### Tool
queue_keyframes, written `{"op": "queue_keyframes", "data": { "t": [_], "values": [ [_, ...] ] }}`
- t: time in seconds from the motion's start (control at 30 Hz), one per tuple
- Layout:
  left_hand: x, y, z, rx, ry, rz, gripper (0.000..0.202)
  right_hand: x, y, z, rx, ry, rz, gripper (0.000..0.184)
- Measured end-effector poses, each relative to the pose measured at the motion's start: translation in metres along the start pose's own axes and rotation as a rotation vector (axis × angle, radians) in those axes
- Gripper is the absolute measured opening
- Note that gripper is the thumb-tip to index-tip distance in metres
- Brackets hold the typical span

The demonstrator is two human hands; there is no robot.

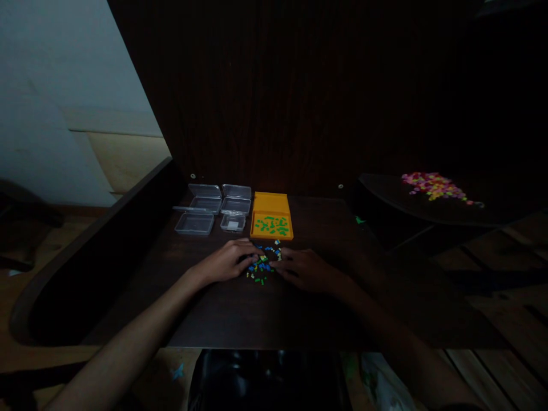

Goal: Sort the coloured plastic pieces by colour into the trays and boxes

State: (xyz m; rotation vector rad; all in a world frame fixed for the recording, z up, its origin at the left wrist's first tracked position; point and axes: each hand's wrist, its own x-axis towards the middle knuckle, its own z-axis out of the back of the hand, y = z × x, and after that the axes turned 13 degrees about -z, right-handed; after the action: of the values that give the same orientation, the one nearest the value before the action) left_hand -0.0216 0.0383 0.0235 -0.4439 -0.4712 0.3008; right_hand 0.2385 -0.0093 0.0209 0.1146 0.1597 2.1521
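Observation:
A small heap of tiny coloured pieces (262,264), blue, green and yellow, lies on the dark table (240,314). My left hand (229,260) rests at its left edge, fingers curled down onto the pieces. My right hand (305,269) lies at the heap's right edge, fingers bent and touching the pieces. Whether either hand pinches a piece is hidden in the dim light. Just behind the heap stands an open orange box (271,206) with several green pieces (272,225) in its tray.
Two open clear plastic boxes (197,214) (235,212) sit left of the orange box. A pile of pink and yellow pieces (434,186) lies on a dark raised surface at the right. A dark wooden panel stands behind the table. A curved rail (85,251) borders the left side.

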Motion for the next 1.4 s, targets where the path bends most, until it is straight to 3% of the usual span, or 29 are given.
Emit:
{"op": "queue_keyframes", "data": {
  "t": [0.3, 0.7, 0.9, 1.4],
  "values": [
    [-0.004, 0.005, 0.014, 0.034, -0.027, -0.001, 0.021, 0.002, -0.001, 0.004, 0.004, 0.037, 0.021, 0.039],
    [-0.003, -0.003, 0.006, 0.004, 0.021, 0.011, 0.017, 0.000, -0.001, 0.011, 0.126, 0.029, -0.069, 0.016],
    [-0.001, -0.006, -0.002, -0.012, 0.076, 0.019, 0.016, 0.002, -0.002, 0.009, 0.134, 0.043, -0.081, 0.014],
    [0.002, -0.013, -0.005, -0.027, 0.086, -0.014, 0.015, 0.002, 0.002, 0.011, 0.150, 0.062, -0.092, 0.011]
  ]
}}
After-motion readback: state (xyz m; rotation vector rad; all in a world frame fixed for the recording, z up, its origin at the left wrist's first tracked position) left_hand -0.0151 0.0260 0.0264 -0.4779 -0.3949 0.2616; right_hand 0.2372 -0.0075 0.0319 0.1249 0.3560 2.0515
